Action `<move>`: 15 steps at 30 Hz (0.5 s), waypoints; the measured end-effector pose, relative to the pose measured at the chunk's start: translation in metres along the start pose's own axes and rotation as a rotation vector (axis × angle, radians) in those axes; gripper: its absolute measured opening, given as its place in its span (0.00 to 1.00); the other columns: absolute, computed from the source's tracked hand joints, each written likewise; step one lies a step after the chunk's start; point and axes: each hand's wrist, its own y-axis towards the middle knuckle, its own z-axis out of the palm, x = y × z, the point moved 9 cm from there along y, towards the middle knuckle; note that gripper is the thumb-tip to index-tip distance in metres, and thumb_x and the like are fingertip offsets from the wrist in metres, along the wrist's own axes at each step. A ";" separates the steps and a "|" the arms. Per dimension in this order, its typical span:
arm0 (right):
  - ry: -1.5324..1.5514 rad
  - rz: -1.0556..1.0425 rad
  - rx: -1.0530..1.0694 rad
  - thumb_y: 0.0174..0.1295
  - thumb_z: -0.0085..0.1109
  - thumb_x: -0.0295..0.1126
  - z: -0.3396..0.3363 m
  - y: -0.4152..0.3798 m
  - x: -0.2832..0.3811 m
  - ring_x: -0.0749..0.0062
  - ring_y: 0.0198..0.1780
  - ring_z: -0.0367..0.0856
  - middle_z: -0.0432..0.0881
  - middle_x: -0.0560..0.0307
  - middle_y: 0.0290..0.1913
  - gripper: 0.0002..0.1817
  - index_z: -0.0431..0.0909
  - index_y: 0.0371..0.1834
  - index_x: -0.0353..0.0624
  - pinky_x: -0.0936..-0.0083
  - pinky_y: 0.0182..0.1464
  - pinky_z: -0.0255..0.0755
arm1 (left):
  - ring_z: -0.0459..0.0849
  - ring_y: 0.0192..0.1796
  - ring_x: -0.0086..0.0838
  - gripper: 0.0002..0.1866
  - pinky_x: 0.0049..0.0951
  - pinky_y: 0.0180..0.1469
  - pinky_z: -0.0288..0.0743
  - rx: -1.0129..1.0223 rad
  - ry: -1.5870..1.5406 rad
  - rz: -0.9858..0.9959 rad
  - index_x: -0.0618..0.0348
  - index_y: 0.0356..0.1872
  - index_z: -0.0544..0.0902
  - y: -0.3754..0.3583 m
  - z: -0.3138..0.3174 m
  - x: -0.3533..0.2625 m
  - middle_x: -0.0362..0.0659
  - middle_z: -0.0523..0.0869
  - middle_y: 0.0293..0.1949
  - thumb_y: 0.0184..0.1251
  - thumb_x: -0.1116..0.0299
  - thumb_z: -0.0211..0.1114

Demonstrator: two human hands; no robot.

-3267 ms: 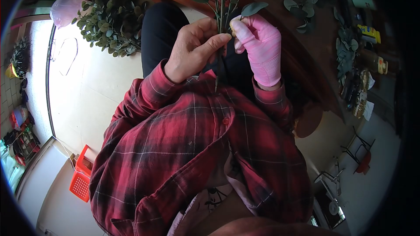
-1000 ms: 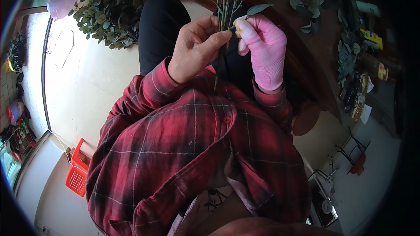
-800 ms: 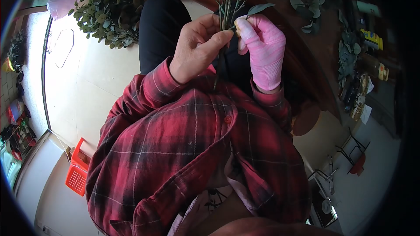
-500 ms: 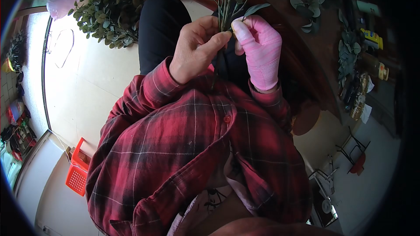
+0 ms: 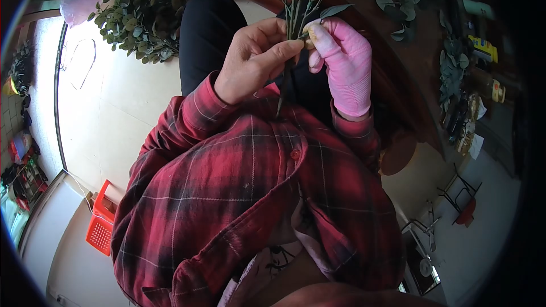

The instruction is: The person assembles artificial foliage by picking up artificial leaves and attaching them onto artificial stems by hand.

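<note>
A bundle of thin green stems (image 5: pixel 293 16) with broad grey-green leaves stands upright between my hands, its lower end pointing down at my shirt. My left hand (image 5: pixel 257 59), bare, is closed around the stems from the left, thumb pressed against them. From the right, my right hand (image 5: pixel 344 59), in a pink glove with whitish, stained fingertips, is pinched at the stems beside my left thumb. Exactly what lies between the gloved fingertips is too small to make out. A single leaf (image 5: pixel 335 10) sticks out above the glove.
Leafy branches (image 5: pixel 142 20) lie at the upper left. More foliage (image 5: pixel 453 68) rests on the dark wooden table (image 5: pixel 392 59) at the right, near a yellow package (image 5: pixel 483 50). An orange plastic stool (image 5: pixel 100 230) stands at the lower left. Dark-trousered legs (image 5: pixel 207 34) show beyond my sleeves.
My right hand has shifted slightly right and down, its wrist turned a little. My left thumb has moved slightly right, and the stems and leaves have tilted a little.
</note>
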 end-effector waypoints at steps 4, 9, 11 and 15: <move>-0.017 -0.011 0.009 0.64 0.59 0.31 0.000 -0.001 0.007 0.90 0.22 0.71 0.77 0.66 0.25 0.08 0.79 0.36 0.36 0.90 0.25 0.65 | 0.64 0.18 0.10 0.05 0.13 0.21 0.55 0.018 -0.015 0.000 0.63 0.39 0.77 0.001 0.000 0.001 0.37 0.81 0.28 0.69 0.72 0.57; -0.134 -0.064 0.003 0.64 0.59 0.29 -0.002 0.000 0.009 0.91 0.22 0.69 0.76 0.67 0.22 0.06 0.79 0.35 0.36 0.90 0.25 0.64 | 0.65 0.18 0.09 0.06 0.13 0.20 0.55 0.025 -0.037 -0.011 0.63 0.39 0.77 0.002 0.001 0.004 0.36 0.81 0.27 0.68 0.71 0.60; -0.199 -0.096 -0.020 0.63 0.59 0.27 0.000 -0.001 0.012 0.91 0.21 0.69 0.75 0.68 0.21 0.05 0.78 0.34 0.36 0.90 0.24 0.63 | 0.65 0.18 0.09 0.06 0.13 0.20 0.56 0.029 -0.023 -0.014 0.62 0.38 0.77 0.002 0.002 0.004 0.36 0.81 0.27 0.68 0.70 0.60; -0.155 -0.088 -0.045 0.62 0.60 0.26 0.000 -0.001 0.007 0.91 0.21 0.68 0.74 0.68 0.21 0.04 0.78 0.32 0.37 0.90 0.23 0.61 | 0.64 0.18 0.10 0.05 0.12 0.20 0.54 0.022 0.027 -0.015 0.62 0.37 0.76 0.002 0.003 0.006 0.37 0.80 0.27 0.69 0.71 0.58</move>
